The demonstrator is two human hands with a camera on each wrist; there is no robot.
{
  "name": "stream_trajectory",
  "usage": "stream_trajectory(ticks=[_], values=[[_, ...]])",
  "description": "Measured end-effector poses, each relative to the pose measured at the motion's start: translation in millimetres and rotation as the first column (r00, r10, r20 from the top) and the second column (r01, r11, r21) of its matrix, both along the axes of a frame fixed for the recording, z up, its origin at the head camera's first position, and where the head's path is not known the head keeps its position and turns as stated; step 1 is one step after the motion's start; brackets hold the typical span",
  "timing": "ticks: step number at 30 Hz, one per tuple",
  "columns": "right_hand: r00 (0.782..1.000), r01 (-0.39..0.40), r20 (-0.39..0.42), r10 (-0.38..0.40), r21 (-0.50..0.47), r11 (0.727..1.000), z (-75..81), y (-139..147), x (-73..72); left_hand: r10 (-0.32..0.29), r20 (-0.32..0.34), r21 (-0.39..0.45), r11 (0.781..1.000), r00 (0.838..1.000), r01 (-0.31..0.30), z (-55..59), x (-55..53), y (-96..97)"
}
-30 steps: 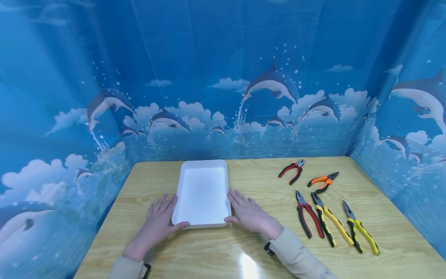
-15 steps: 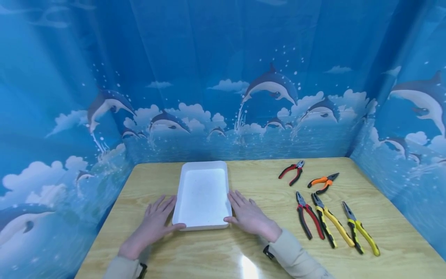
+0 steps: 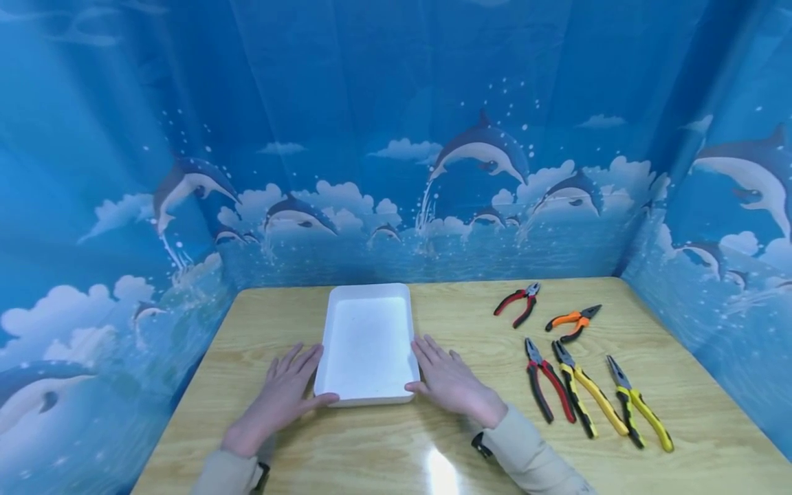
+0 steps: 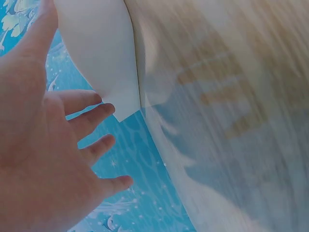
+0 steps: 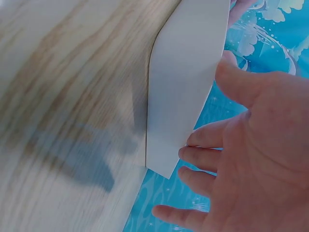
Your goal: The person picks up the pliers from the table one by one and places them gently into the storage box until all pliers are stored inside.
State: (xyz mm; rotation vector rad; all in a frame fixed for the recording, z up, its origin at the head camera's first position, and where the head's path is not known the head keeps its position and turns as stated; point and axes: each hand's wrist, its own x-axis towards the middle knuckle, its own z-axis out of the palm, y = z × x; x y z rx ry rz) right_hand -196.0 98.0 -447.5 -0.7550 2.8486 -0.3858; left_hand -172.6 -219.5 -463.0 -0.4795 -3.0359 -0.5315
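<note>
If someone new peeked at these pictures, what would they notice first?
Probably the bright blue backdrop with leaping dolphins, which rises behind the table and along both sides. Next comes the white tray on the table, with the left hand and right hand at its two sides. Then the five colorful pliers, lying spread out toward the table's right side.
</note>
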Motion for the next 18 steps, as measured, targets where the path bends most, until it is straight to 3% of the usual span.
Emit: stream_trajectory(ticks=[18], values=[[1.0,0.008,-0.002,-0.008,0.03,1.0,1.4,10.7,3.5,-0.033,-0.025,-0.002,0.999,0.999,0.033,-0.1,-2.3,13.9]])
